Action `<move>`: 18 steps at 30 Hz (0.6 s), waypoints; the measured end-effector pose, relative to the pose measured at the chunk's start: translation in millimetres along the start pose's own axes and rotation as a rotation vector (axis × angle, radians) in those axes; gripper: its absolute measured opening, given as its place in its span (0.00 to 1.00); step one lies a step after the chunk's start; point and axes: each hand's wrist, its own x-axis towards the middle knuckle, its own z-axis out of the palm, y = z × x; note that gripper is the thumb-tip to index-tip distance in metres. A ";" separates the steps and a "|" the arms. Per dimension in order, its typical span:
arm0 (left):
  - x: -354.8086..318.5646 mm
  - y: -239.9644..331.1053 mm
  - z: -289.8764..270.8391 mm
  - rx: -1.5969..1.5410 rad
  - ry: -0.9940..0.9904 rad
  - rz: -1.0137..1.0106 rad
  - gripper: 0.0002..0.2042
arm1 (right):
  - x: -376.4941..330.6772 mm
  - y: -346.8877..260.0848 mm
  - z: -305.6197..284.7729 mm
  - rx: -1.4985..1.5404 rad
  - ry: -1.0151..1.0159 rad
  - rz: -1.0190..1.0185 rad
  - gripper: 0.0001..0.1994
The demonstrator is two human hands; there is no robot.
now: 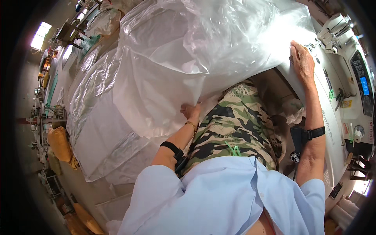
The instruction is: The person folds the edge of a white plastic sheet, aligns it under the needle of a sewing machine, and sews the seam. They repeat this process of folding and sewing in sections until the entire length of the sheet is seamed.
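A large translucent white plastic sheet [164, 78] spreads in loose folds over my lap and up onto the white table of a sewing machine [344, 78]. My left hand [190, 111] has its fingers closed on the sheet's lower part, beside my left thigh; some fingertips are hidden in the folds. Up at the right, my right hand [302, 60] lies at the sheet's edge close to the machine's needle area, its fingers bent and together on the plastic. Bright glare washes out the sheet just left of that hand.
More plastic sheeting [105, 145] hangs down on the left. A yellow-orange sack [59, 143] lies beyond it. Along the machine's right side are a lit control panel [364, 84], small tools [344, 96] and a white knob [358, 134]. Camouflage cloth [235, 121] covers my lap.
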 end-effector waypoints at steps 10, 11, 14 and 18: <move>7.7 -55.2 -96.7 -0.108 -0.077 0.405 0.14 | 1.3 -6.6 -7.6 0.004 -0.119 0.090 0.17; -0.3 -45.5 -115.6 -0.241 -0.259 0.332 0.15 | 1.2 -4.9 -6.7 -0.003 -0.113 0.104 0.19; -35.2 0.5 -161.1 -0.931 -0.645 0.174 0.16 | 3.5 4.4 2.7 0.047 -0.075 0.154 0.23; -104.0 54.2 -207.9 -1.122 -0.884 0.237 0.18 | 10.8 3.0 38.1 0.314 0.116 0.262 0.29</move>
